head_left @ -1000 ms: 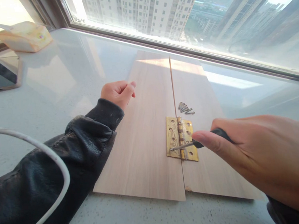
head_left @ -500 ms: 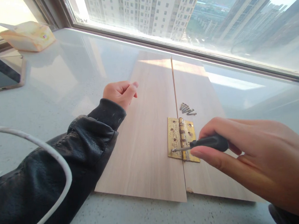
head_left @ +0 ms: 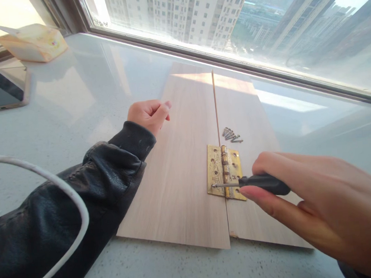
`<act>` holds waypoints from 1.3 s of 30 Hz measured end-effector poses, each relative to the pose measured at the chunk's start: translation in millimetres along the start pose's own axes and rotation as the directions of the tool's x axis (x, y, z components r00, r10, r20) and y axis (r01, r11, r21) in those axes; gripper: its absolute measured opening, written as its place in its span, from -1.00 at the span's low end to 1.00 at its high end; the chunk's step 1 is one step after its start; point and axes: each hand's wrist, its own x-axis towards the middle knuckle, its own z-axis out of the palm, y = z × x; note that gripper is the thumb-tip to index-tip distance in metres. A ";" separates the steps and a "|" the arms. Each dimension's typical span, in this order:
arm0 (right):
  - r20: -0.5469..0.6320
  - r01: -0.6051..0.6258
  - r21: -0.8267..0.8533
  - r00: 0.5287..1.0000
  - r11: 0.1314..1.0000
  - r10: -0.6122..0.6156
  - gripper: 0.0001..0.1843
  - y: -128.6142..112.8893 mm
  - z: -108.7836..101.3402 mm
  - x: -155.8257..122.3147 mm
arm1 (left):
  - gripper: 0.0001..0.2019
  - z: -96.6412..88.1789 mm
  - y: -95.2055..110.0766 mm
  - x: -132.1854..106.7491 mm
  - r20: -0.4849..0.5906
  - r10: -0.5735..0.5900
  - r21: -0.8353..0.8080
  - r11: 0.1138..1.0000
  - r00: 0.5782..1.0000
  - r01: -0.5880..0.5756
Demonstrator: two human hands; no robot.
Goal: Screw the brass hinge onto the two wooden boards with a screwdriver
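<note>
Worn on the head, looking forward and down from close above the boards (head_left: 179,178), facing the window (head_left: 194,17)

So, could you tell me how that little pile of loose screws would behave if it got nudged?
The screws are small and lie loose on the flat, smooth right board, so they would probably scatter and slide easily. Their round shanks suggest they may roll in short arcs. They look light, and likely fiddly to pinch singly.
</note>
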 end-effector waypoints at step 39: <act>-0.020 0.015 -0.129 1.000 0.991 -0.018 -0.58 -1.0 -1.4 -1.1 | -0.67 0.7 -0.6 -1.0 0.001 0.009 -0.028 1.000 1.000 -0.009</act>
